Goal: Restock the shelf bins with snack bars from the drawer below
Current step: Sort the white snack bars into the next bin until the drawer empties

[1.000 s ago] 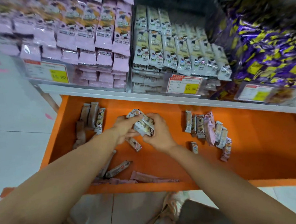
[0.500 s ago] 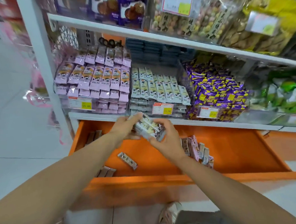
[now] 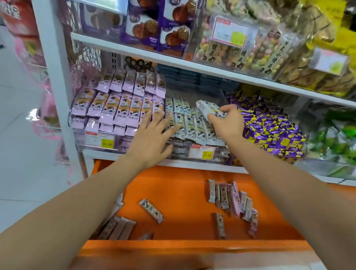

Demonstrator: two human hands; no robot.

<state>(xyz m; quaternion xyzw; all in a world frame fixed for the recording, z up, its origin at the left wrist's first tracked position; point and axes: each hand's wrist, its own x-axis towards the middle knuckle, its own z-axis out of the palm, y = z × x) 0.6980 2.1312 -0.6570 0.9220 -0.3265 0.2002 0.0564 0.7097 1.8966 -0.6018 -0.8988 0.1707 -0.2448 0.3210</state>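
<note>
Grips a crinkly foil bundle [image 3: 209,110] in the right hand [image 3: 228,124]; spreads the left hand [image 3: 152,139] flat, fingers wide, seemingly on slim glossy bars [image 3: 193,127].

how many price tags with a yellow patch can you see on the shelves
4 clear: pink-bar bin tag, pale-bar bin tag, two upper-shelf tags. More may be hidden or blurred at right.

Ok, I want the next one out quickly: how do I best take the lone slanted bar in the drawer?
I'd come from above and pinch the lone bar across its middle, fingers on its two long edges. It lies flat on the drawer floor, clear of other bars, so both edges are free.
</note>
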